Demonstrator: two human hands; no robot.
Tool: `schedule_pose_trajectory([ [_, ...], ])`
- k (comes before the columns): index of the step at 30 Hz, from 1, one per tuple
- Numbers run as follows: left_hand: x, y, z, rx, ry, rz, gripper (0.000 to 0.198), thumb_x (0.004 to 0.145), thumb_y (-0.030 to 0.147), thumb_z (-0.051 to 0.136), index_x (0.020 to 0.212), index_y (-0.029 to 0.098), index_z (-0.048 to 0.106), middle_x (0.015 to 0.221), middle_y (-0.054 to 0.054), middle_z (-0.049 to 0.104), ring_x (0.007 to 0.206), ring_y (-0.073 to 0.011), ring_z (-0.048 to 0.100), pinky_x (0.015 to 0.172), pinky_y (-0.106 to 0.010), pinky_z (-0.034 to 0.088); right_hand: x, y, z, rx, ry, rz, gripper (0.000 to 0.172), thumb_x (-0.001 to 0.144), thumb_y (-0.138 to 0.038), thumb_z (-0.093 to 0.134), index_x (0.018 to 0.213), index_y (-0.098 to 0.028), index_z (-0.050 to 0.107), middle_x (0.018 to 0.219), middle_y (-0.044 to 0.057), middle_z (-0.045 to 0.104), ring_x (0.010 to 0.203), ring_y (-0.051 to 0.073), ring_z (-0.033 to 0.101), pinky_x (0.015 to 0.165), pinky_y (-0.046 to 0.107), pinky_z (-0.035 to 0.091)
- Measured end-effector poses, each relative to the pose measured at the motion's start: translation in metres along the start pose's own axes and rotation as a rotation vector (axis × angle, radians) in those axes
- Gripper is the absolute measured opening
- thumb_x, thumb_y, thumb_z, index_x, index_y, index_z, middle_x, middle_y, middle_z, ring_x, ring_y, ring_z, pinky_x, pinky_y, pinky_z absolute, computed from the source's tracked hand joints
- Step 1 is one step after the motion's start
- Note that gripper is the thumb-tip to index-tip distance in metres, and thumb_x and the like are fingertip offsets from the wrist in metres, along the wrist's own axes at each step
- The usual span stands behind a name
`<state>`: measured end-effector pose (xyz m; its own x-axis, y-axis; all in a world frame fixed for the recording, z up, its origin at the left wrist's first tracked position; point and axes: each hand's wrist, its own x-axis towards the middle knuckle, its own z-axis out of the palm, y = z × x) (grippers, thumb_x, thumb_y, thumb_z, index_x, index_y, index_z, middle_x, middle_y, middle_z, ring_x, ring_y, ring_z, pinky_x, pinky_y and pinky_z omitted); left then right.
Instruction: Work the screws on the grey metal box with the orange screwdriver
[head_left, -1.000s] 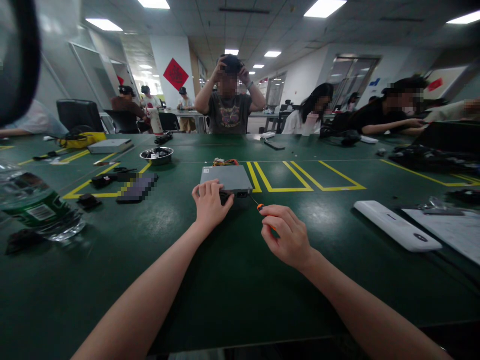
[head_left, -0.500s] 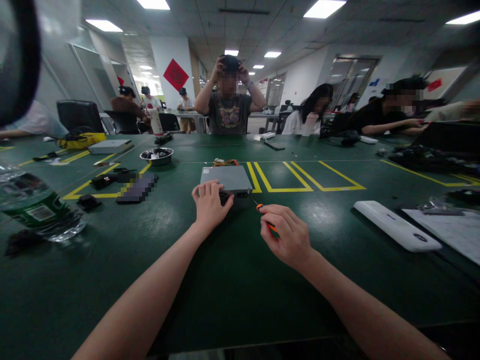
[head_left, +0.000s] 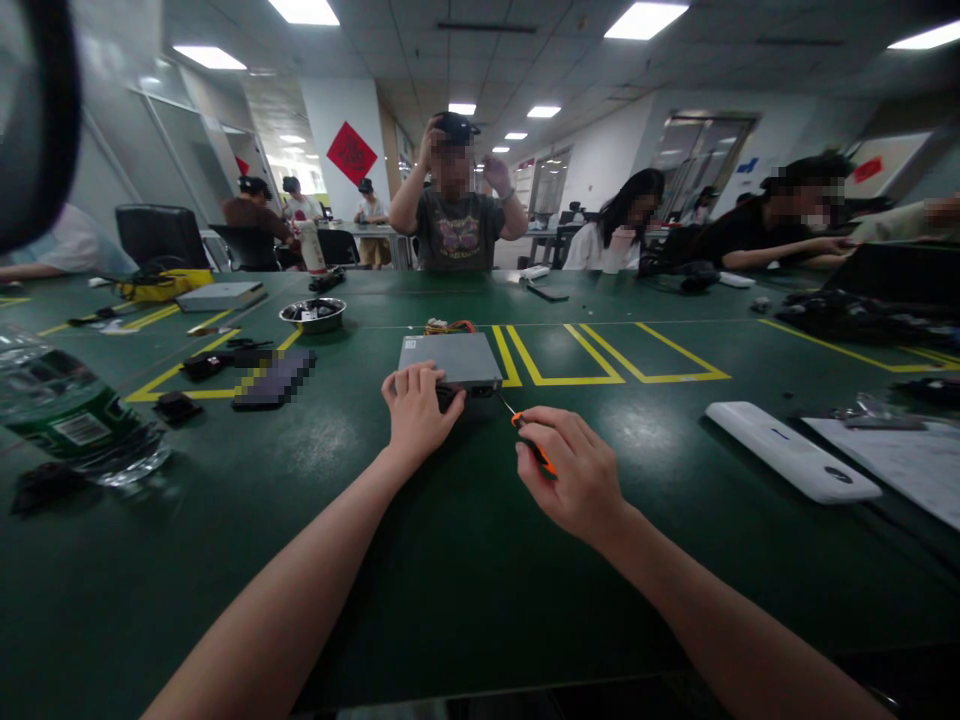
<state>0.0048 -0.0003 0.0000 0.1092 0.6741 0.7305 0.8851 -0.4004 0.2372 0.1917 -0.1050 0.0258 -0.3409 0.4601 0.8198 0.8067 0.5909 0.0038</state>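
A grey metal power supply unit lies flat on the green table, with coloured wires coming out behind it. My left hand grips its near left corner, fingers on the top face and thumb against the front side. In my right hand is a screwdriver with an orange and black handle. Its thin shaft points up and left to the front right corner of the unit. Whether the tip sits in a screw is too small to tell.
At left stand a water bottle and a metal bowl of small dark parts, near a dark phone-like slab. To the right lie a white device and a clipboard. A person sits opposite.
My right hand has shifted its hold slightly on the screwdriver, showing more of the handle. My left hand stays on the unit. The person opposite has lowered one hand from the head.
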Motion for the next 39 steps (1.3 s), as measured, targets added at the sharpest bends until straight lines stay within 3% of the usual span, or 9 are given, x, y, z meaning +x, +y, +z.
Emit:
schedule_pose_trajectory([
  [5, 0.0, -0.001, 0.0, 0.009, 0.003, 0.006, 0.032, 0.075, 0.04, 0.056, 0.098, 0.021, 0.048, 0.115, -0.009, 0.052, 0.108, -0.0281, 0.042, 0.094, -0.045, 0.025, 0.001, 0.003, -0.005, -0.063, -0.001, 0.082, 0.016, 0.082, -0.016, 0.047, 0.097, -0.017, 0.052, 0.086, 0.005, 0.059, 0.071, 0.013, 0.055, 0.062, 0.025, 0.045],
  [9, 0.0, -0.001, 0.001, 0.004, 0.008, 0.003, 0.031, 0.074, 0.039, 0.057, 0.098, 0.021, 0.048, 0.114, -0.009, 0.053, 0.108, -0.0282, 0.042, 0.094, -0.046, 0.025, -0.002, 0.0, 0.002, -0.049, 0.015, 0.008, 0.026, 0.078, -0.014, 0.048, 0.104, -0.016, 0.047, 0.093, 0.009, 0.058, 0.082, 0.017, 0.056, 0.068, 0.03, 0.047],
  [15, 0.0, 0.0, 0.001, 0.027, 0.02, 0.01, 0.032, 0.074, 0.04, 0.056, 0.098, 0.021, 0.047, 0.114, -0.009, 0.053, 0.107, -0.0274, 0.043, 0.094, -0.045, 0.025, 0.001, -0.002, -0.001, -0.057, -0.026, 0.052, 0.014, 0.078, -0.021, 0.051, 0.09, -0.016, 0.051, 0.091, 0.009, 0.057, 0.079, 0.017, 0.054, 0.068, 0.03, 0.044],
  [18, 0.0, 0.0, 0.001, 0.028, 0.017, 0.013, 0.031, 0.075, 0.039, 0.056, 0.098, 0.021, 0.047, 0.114, -0.009, 0.053, 0.107, -0.0272, 0.043, 0.094, -0.045, 0.025, 0.004, 0.0, -0.007, -0.139, -0.029, 0.09, 0.015, 0.081, -0.029, 0.05, 0.086, -0.016, 0.054, 0.08, 0.006, 0.059, 0.069, 0.016, 0.053, 0.062, 0.03, 0.039],
  [22, 0.0, -0.001, 0.001, 0.014, 0.008, 0.012, 0.031, 0.075, 0.039, 0.056, 0.098, 0.021, 0.047, 0.115, -0.009, 0.053, 0.108, -0.0277, 0.042, 0.094, -0.045, 0.025, 0.005, 0.002, -0.01, -0.182, -0.004, 0.077, 0.011, 0.084, -0.024, 0.047, 0.087, -0.016, 0.054, 0.065, 0.0, 0.059, 0.058, 0.013, 0.051, 0.062, 0.03, 0.036],
  [25, 0.0, 0.0, 0.001, 0.003, 0.006, 0.004, 0.031, 0.075, 0.039, 0.055, 0.099, 0.021, 0.047, 0.115, -0.01, 0.053, 0.109, -0.0281, 0.041, 0.094, -0.046, 0.025, 0.005, 0.0, -0.007, -0.151, 0.008, 0.037, 0.014, 0.082, -0.022, 0.049, 0.094, -0.016, 0.051, 0.072, 0.002, 0.06, 0.062, 0.014, 0.052, 0.067, 0.03, 0.039],
  [30, 0.0, 0.0, 0.001, 0.005, 0.019, 0.005, 0.03, 0.075, 0.039, 0.056, 0.099, 0.021, 0.047, 0.115, -0.009, 0.053, 0.109, -0.0279, 0.042, 0.095, -0.046, 0.024, 0.004, -0.007, -0.003, -0.128, -0.021, -0.006, 0.006, 0.08, -0.02, 0.05, 0.085, -0.017, 0.049, 0.074, 0.004, 0.056, 0.071, 0.017, 0.05, 0.068, 0.032, 0.04],
  [39, 0.0, -0.001, 0.001, 0.008, 0.023, 0.015, 0.03, 0.076, 0.039, 0.055, 0.099, 0.021, 0.047, 0.114, -0.009, 0.053, 0.108, -0.0275, 0.042, 0.094, -0.045, 0.025, 0.004, -0.01, -0.004, -0.071, -0.119, 0.049, 0.01, 0.075, -0.01, 0.048, 0.079, -0.018, 0.051, 0.084, 0.006, 0.055, 0.08, 0.018, 0.048, 0.067, 0.031, 0.042],
])
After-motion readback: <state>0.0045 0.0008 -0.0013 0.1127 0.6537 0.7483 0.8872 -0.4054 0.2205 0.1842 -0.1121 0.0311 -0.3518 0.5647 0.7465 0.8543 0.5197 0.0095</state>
